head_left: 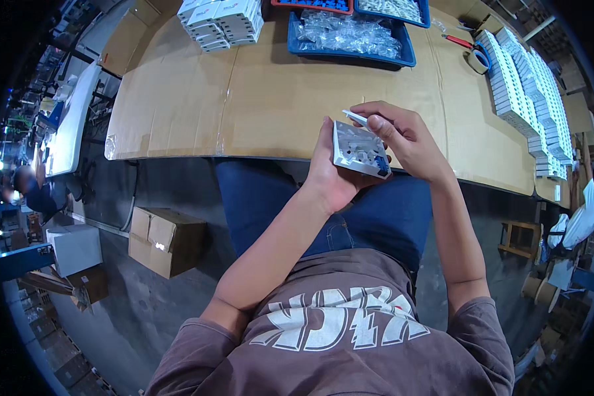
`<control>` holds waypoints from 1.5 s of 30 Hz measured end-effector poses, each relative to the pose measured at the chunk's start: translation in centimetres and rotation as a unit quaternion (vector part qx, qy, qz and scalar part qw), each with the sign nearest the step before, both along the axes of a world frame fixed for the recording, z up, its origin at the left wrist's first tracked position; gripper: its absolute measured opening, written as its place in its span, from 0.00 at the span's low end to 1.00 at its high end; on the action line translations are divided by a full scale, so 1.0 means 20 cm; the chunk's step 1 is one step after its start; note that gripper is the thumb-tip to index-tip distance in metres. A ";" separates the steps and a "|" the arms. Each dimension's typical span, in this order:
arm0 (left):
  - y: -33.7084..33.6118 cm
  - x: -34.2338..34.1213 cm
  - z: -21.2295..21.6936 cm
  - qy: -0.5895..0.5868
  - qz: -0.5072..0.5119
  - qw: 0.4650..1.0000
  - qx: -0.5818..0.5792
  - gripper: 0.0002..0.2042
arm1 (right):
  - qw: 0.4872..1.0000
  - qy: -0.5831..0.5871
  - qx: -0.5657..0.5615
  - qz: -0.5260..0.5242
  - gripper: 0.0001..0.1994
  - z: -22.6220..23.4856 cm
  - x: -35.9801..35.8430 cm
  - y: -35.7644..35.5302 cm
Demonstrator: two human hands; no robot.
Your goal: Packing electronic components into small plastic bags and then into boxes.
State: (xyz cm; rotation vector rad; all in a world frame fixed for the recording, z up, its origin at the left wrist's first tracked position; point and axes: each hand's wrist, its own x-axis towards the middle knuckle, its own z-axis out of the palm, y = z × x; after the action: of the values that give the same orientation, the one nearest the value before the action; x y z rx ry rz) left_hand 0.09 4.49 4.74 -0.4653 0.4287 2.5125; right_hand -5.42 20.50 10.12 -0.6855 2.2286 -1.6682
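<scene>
The left hand [329, 173] is cradling a white switch plate [358, 149]; the right hand [402, 135] is pinching a small white piece [355, 118] at its far edge, best seated squarely.

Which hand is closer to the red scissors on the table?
Right. The right hand is nearer the red scissors, below-left of them; the left hand, holding the white plate, sits farther left.

You are sitting at an assembly bench in a factory or workshop: a worktable [198, 112] covered with flattened cardboard, blue trays [350, 36] of small bagged parts, and long rows of stacked white boxes [528, 86] along its right side. Around you are a bare concrete floor [112, 310], cardboard cartons [165, 241], and further workstations with another person [36, 188] far off to your left.
</scene>
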 end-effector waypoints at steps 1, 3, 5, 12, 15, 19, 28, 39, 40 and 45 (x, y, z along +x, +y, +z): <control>0.00 0.00 0.00 0.002 -0.002 1.000 -0.004 0.34 | 1.000 -0.003 0.002 0.002 0.20 0.00 0.00 0.00; -0.01 -0.02 -0.01 -0.006 0.002 1.000 -0.007 0.34 | 0.997 0.008 0.067 0.031 0.21 0.01 -0.01 0.00; 0.00 -0.02 0.00 -0.014 0.007 1.000 -0.011 0.33 | 0.996 0.009 0.080 0.037 0.21 0.01 -0.01 -0.02; -0.01 -0.04 -0.02 -0.021 0.007 1.000 -0.013 0.32 | 0.993 0.043 0.090 0.064 0.20 -0.04 -0.05 -0.04; -0.01 -0.04 -0.04 -0.028 0.004 1.000 -0.006 0.31 | 0.990 0.069 0.098 0.079 0.20 -0.06 -0.07 -0.05; -0.01 -0.02 -0.07 -0.058 0.003 0.998 -0.008 0.32 | 0.986 0.056 0.126 0.090 0.21 -0.07 -0.05 -0.07; -0.01 -0.05 -0.14 -0.101 -0.035 0.994 -0.003 0.33 | 0.989 0.023 0.125 0.076 0.18 -0.19 -0.06 -0.05; 0.02 -0.02 -0.22 -0.139 -0.050 0.989 0.009 0.35 | 0.985 0.032 0.144 0.093 0.18 -0.27 -0.03 -0.04; 0.02 -0.02 -0.23 -0.140 -0.050 0.989 0.008 0.35 | 0.984 0.019 0.149 0.094 0.18 -0.28 -0.03 -0.04; 0.03 0.00 -0.30 -0.159 -0.067 0.985 0.013 0.35 | 0.979 0.034 0.161 0.117 0.19 -0.32 -0.01 -0.04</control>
State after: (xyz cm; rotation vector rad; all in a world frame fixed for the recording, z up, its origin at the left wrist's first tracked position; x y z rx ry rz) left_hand 0.18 5.14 -1.32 -0.7849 0.2922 2.2593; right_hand -5.54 19.74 3.74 -0.8850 2.2872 -1.1552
